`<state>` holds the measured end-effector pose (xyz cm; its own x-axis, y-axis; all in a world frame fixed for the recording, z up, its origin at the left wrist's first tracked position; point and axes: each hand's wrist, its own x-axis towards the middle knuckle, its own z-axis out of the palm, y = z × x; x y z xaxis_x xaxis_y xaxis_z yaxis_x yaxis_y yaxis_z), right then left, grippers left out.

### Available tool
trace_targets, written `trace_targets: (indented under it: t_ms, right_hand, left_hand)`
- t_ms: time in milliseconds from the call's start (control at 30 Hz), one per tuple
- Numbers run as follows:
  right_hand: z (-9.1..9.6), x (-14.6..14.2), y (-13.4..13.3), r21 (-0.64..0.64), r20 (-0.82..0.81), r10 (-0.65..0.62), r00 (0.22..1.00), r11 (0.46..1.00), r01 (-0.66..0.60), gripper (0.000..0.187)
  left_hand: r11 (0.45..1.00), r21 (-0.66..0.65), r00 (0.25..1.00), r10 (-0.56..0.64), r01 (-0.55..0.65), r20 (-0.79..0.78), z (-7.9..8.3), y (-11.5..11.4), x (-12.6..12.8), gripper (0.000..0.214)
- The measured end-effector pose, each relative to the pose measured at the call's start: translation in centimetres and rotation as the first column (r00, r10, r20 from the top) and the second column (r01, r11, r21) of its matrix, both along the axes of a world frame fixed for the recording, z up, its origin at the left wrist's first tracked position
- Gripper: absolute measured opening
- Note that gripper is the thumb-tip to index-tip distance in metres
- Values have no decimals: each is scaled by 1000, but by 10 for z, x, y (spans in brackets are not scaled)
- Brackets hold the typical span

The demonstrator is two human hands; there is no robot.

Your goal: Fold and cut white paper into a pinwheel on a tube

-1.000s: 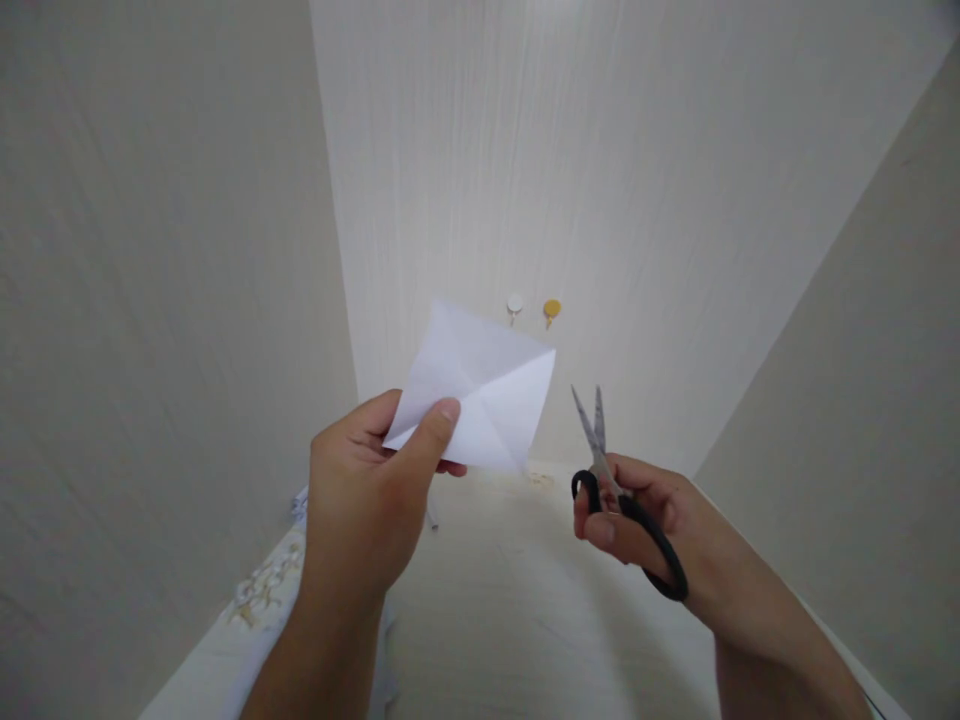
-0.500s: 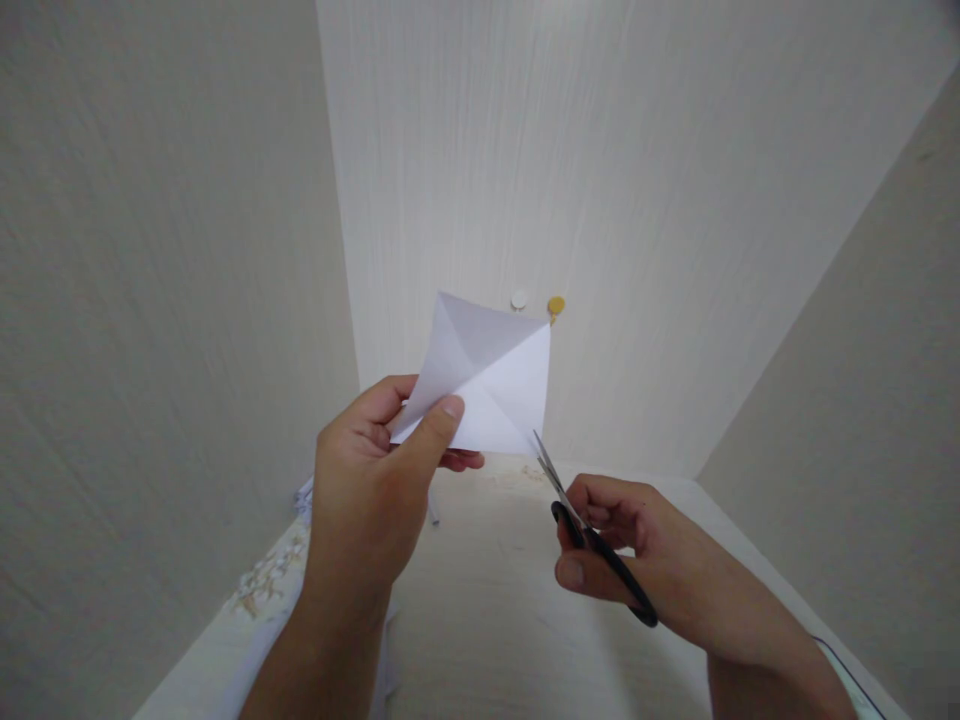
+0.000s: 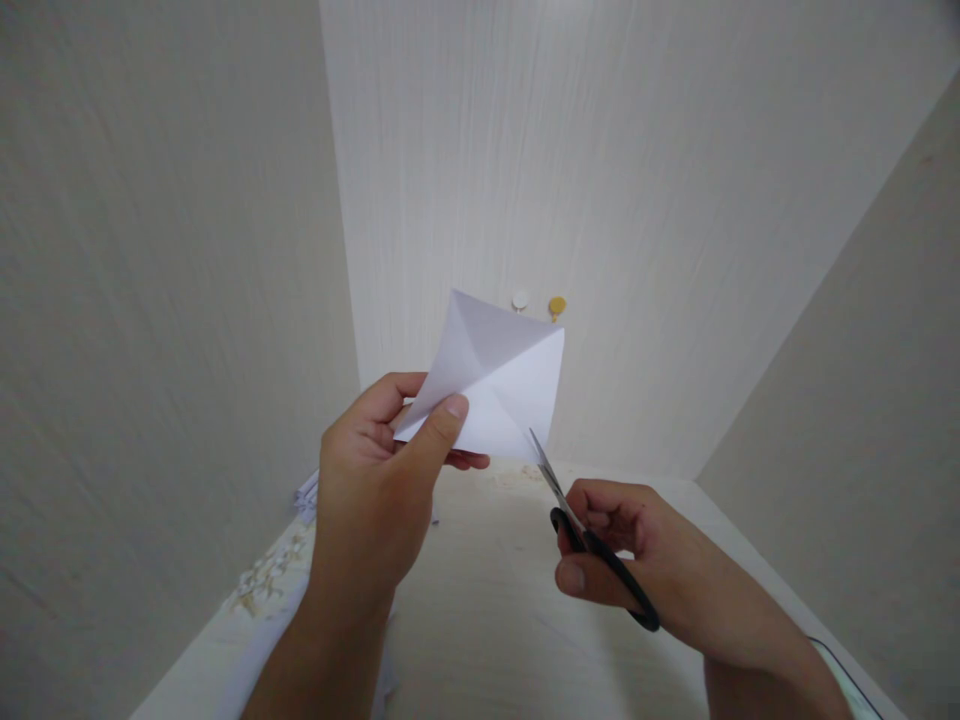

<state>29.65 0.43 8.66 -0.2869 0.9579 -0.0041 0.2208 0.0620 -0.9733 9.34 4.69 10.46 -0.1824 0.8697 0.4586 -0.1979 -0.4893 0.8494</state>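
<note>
A square of white paper (image 3: 517, 385) with diagonal crease lines is pinched at its lower left by my left hand (image 3: 382, 460), thumb on top and fingers beneath. It is held up above the table, tilted, with its left side bent upward. In my right hand (image 3: 630, 560) is a pair of scissors (image 3: 559, 490) with black handles, my thumb and fingers closed about them. The blades point up and to the left and overlap the paper's lower right corner. Whether they are cutting into it I cannot tell.
Pale panels surround the table (image 3: 480, 600) at the back and both sides. On the back panel are a white round hook (image 3: 519, 300) and a yellow one (image 3: 556, 306). Rolled white papers (image 3: 306, 495) and small white pieces (image 3: 270, 575) lie along the left; a dark cable (image 3: 847, 670) runs at lower right.
My left hand and the paper have shifted slightly right, so the scissor blades now overlap the corner more. My right hand has barely moved.
</note>
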Motion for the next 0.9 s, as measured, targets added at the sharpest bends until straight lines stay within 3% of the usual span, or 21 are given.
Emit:
trace_targets:
  t_ms: [900]
  right_hand:
    - [-1, -1, -1, -32, 2, -1, 1000, 999, 1, 41]
  left_hand:
    - [992, -21, 992, 123, -123, 26, 4, -8, 10, 16]
